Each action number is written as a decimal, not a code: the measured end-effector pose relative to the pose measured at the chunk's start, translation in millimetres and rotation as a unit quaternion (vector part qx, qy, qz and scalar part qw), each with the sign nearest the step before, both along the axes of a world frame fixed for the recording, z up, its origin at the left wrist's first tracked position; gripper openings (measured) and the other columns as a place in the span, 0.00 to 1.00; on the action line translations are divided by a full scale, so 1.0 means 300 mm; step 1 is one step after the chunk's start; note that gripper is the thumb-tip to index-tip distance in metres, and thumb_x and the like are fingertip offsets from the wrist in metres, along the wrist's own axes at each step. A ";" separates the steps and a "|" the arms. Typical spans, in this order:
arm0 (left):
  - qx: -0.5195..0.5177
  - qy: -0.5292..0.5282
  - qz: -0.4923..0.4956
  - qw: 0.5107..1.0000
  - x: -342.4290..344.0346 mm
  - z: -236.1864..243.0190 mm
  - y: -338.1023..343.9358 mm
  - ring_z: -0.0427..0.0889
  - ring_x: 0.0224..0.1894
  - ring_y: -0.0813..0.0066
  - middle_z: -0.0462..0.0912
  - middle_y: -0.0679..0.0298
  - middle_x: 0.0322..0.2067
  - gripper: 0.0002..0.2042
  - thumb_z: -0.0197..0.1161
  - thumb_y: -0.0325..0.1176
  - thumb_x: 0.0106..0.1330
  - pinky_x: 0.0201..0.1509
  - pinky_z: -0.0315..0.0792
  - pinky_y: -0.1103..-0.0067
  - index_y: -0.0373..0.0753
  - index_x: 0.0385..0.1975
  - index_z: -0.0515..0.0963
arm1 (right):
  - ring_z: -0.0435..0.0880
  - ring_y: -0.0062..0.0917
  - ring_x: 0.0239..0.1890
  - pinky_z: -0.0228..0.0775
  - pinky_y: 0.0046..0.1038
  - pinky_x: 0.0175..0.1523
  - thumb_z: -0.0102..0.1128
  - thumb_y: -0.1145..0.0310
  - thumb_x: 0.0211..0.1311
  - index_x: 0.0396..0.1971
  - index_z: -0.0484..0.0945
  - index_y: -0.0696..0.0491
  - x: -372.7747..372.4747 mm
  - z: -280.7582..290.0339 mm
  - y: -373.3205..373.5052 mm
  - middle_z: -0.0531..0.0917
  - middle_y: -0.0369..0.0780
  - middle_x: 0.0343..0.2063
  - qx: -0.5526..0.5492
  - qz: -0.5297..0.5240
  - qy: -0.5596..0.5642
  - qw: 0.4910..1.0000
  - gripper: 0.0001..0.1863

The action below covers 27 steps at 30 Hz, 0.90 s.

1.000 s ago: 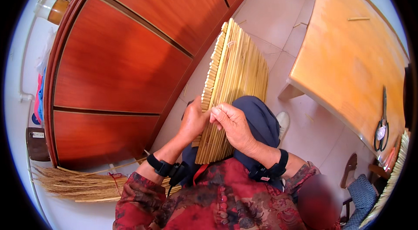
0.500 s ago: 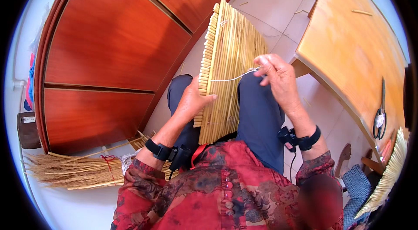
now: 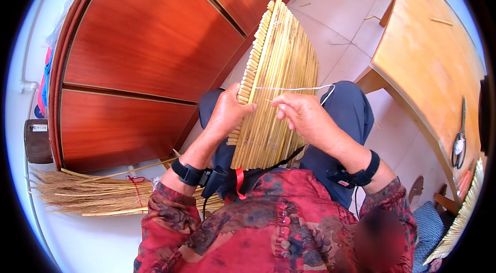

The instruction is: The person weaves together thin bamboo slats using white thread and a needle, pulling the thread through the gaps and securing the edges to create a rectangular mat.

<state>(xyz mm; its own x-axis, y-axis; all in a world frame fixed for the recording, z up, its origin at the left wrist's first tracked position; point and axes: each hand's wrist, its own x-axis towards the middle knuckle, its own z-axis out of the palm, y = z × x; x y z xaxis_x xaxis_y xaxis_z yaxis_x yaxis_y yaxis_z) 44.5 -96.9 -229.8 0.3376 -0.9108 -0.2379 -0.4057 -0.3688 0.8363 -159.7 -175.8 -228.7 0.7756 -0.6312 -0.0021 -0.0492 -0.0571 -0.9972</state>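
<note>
A mat of yellow plant stalks (image 3: 281, 61), bound side by side, stands tilted across my lap. My left hand (image 3: 227, 112) is closed around its left edge, thumb on the face. In front of the mat, my right hand (image 3: 299, 112) is closed in a pinch; a thin pale tip shows at its fingertips, too small to name surely. White string (image 3: 294, 88) runs from near the mat's left edge over the stalks, loops above my right knee and comes back to this hand. Where it ends is hidden by the hand.
A red-brown wooden cabinet (image 3: 155, 40) stands at left. A wooden table (image 3: 423, 50) at right bears black scissors (image 3: 459, 143) and a loose stalk piece (image 3: 442, 21). A bundle of bristly stalks (image 3: 98, 193) lies lower left; another pale stalk piece (image 3: 465, 211) leans lower right.
My right hand has moved left and down, from beside the mat to in front of it. The string has gone from hanging toward the fingers to a wide loop on the right.
</note>
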 end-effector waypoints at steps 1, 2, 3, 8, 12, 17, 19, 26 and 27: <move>0.014 0.010 0.004 1.000 -0.003 0.003 0.000 0.81 0.37 0.79 0.83 0.60 0.34 0.18 0.67 0.22 0.53 0.42 0.76 0.78 0.30 0.45 0.73 | 0.81 0.32 0.24 0.72 0.31 0.31 0.50 0.75 0.64 0.39 0.78 0.58 0.020 -0.021 -0.002 0.80 0.45 0.23 -0.082 0.004 -0.018 0.996 0.08; 0.015 0.009 0.004 1.000 -0.013 0.004 0.002 0.81 0.37 0.79 0.83 0.60 0.34 0.18 0.67 0.22 0.53 0.42 0.76 0.78 0.30 0.45 0.73 | 0.74 0.14 0.19 0.68 0.21 0.23 0.51 0.74 0.67 0.41 0.78 0.59 0.034 -0.030 -0.007 0.79 0.36 0.22 -0.088 0.010 0.001 0.996 0.08; 0.016 0.043 0.019 0.999 -0.025 0.013 0.003 0.79 0.38 0.80 0.82 0.62 0.36 0.19 0.66 0.21 0.54 0.44 0.75 0.79 0.30 0.46 0.73 | 0.74 0.14 0.19 0.68 0.21 0.23 0.51 0.74 0.67 0.41 0.78 0.59 0.034 -0.029 -0.013 0.79 0.36 0.22 -0.087 0.010 0.000 0.996 0.08; -0.012 0.052 0.035 0.998 -0.037 -0.006 0.004 0.80 0.37 0.80 0.83 0.63 0.36 0.18 0.66 0.21 0.55 0.42 0.75 0.79 0.31 0.47 0.73 | 0.79 0.27 0.19 0.71 0.29 0.26 0.53 0.71 0.66 0.33 0.76 0.59 0.060 -0.043 -0.022 0.78 0.42 0.18 -0.187 -0.017 0.092 0.978 0.07; -0.004 0.054 0.031 0.998 -0.030 -0.020 0.007 0.79 0.41 0.80 0.82 0.63 0.40 0.22 0.66 0.20 0.55 0.47 0.74 0.80 0.31 0.51 0.71 | 0.80 0.34 0.23 0.72 0.33 0.30 0.55 0.70 0.64 0.30 0.75 0.58 0.096 -0.090 -0.034 0.79 0.44 0.21 -0.178 -0.025 0.117 0.977 0.07; 0.027 0.088 0.051 0.994 -0.018 -0.025 0.037 0.78 0.44 0.79 0.80 0.63 0.43 0.26 0.67 0.21 0.55 0.51 0.72 0.79 0.31 0.55 0.68 | 0.80 0.42 0.34 0.72 0.41 0.39 0.59 0.67 0.59 0.30 0.79 0.53 0.120 -0.124 -0.054 0.78 0.45 0.27 -0.277 -0.038 0.094 0.955 0.06; 0.013 0.133 0.054 0.990 -0.021 -0.036 0.054 0.78 0.45 0.78 0.80 0.63 0.44 0.26 0.67 0.22 0.54 0.52 0.72 0.79 0.31 0.55 0.69 | 0.80 0.41 0.33 0.72 0.40 0.38 0.59 0.67 0.59 0.32 0.80 0.52 0.121 -0.153 -0.055 0.77 0.44 0.27 -0.265 -0.048 0.074 0.960 0.05; 0.026 0.174 0.107 0.979 -0.042 -0.029 0.079 0.78 0.45 0.79 0.80 0.63 0.45 0.25 0.65 0.22 0.55 0.53 0.71 0.79 0.32 0.55 0.70 | 0.80 0.39 0.33 0.73 0.38 0.37 0.59 0.68 0.60 0.39 0.83 0.48 0.153 -0.229 -0.063 0.78 0.43 0.27 -0.245 -0.031 0.046 0.968 0.09; 0.027 0.181 0.108 0.977 -0.041 -0.030 0.079 0.78 0.45 0.80 0.80 0.63 0.45 0.24 0.64 0.21 0.55 0.54 0.71 0.80 0.33 0.55 0.70 | 0.80 0.39 0.33 0.73 0.38 0.37 0.59 0.68 0.60 0.39 0.83 0.48 0.157 -0.231 -0.061 0.78 0.43 0.27 -0.242 -0.028 0.047 0.969 0.09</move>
